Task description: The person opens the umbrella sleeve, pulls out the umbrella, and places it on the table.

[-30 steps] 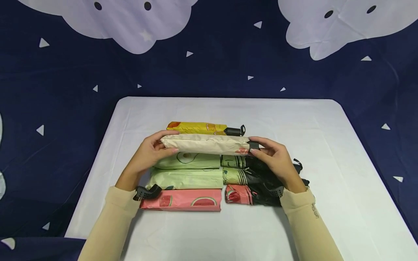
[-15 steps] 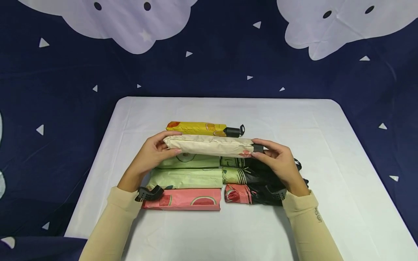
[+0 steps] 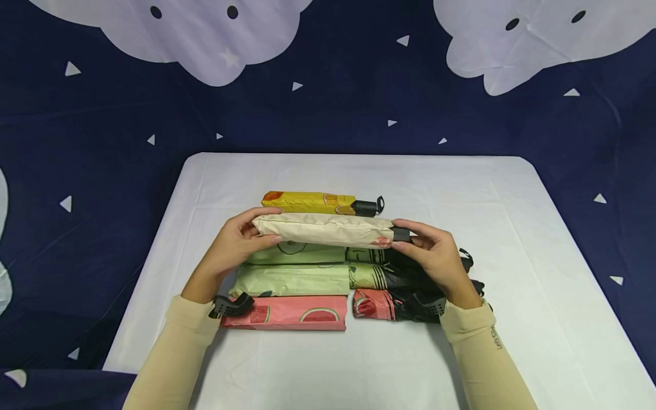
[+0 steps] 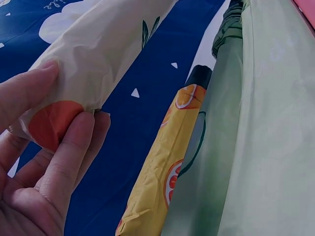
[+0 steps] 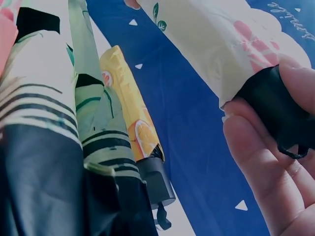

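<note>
A cream folding umbrella (image 3: 323,229) in its fabric sleeve is held level above the table between both hands. My left hand (image 3: 238,236) pinches its left end, thumb on the near side; the left wrist view shows an orange patch on this end. My right hand (image 3: 433,250) grips the other end, where a black handle (image 5: 280,108) with a cord loop sticks out of the sleeve. Behind it lies a yellow umbrella (image 3: 307,201) with an orange-slice print. Below it, an avocado-print green sleeve (image 3: 307,254) is partly hidden.
Nearer me lie a second light green sleeve (image 3: 297,281) and a pink watermelon sleeve (image 3: 307,313). To their right are green-and-black umbrellas (image 3: 369,277) and a red-and-black one (image 3: 374,304), partly under my right forearm. All rest on a white table (image 3: 328,364).
The cream umbrella and both hands shifted slightly right, then back left, and sit a little lower in view. The things on the table stay put.
</note>
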Demonstrator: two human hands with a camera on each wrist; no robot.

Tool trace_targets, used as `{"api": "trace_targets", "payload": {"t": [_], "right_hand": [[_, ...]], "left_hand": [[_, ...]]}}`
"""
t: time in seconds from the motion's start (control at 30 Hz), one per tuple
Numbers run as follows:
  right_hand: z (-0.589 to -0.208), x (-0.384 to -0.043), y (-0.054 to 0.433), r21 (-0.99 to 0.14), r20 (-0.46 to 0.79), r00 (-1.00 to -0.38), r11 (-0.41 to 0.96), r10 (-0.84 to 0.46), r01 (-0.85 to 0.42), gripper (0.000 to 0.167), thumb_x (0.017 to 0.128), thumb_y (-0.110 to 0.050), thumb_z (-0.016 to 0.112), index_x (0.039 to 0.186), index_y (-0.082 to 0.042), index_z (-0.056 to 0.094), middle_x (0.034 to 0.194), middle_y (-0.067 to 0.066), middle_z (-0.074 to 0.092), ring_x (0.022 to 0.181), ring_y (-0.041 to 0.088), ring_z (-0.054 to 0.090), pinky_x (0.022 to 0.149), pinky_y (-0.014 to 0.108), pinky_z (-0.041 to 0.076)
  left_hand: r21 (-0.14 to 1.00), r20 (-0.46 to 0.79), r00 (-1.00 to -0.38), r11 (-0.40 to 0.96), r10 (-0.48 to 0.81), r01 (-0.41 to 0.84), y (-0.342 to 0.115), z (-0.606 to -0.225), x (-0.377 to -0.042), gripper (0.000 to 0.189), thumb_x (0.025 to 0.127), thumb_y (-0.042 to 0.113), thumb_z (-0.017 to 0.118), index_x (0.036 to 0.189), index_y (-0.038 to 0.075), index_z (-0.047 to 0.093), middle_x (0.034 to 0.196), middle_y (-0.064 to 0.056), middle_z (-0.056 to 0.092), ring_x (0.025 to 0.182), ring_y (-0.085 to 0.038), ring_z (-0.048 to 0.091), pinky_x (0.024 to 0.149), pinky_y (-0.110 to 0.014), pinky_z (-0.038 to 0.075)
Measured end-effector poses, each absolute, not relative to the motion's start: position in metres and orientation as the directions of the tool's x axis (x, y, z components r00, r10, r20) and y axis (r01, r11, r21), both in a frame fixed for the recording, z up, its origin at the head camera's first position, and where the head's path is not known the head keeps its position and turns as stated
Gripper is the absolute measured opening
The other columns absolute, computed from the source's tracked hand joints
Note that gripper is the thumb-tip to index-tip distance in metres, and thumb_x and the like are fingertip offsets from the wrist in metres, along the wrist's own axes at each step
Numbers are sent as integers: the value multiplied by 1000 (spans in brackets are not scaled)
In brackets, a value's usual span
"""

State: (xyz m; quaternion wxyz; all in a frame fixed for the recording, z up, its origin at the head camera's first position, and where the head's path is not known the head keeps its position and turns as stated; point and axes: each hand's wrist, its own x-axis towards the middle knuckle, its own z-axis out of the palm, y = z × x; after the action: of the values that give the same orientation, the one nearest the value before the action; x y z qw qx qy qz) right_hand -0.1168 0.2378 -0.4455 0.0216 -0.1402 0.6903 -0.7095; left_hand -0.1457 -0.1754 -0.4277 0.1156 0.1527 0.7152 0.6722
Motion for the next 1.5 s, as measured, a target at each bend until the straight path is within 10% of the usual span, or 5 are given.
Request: {"api": "trace_targets", "payload": {"t": [0.8, 1.5], "right_hand": [[-448, -115, 248, -981, 145, -969, -157, -201, -114, 44, 91, 10, 72, 133, 13, 60, 132, 19, 66, 101, 27, 73, 87, 39, 58], [-445, -114, 269, -962, 200, -972, -213, -124, -171, 41, 91, 18, 65, 131, 21, 55, 131, 26, 64, 108, 32, 70, 87, 46, 57]], "left_hand": [[976, 69, -946, 174, 316, 130, -199, -442, -152, 47, 92, 7, 78, 137, 11, 65, 61, 2, 41, 52, -10, 33, 45, -26, 31], [977, 74, -961, 173, 266, 123, -207, -436, -159, 44, 92, 8, 78, 135, 12, 67, 73, -1, 48, 56, -10, 37, 46, -26, 34]]}}
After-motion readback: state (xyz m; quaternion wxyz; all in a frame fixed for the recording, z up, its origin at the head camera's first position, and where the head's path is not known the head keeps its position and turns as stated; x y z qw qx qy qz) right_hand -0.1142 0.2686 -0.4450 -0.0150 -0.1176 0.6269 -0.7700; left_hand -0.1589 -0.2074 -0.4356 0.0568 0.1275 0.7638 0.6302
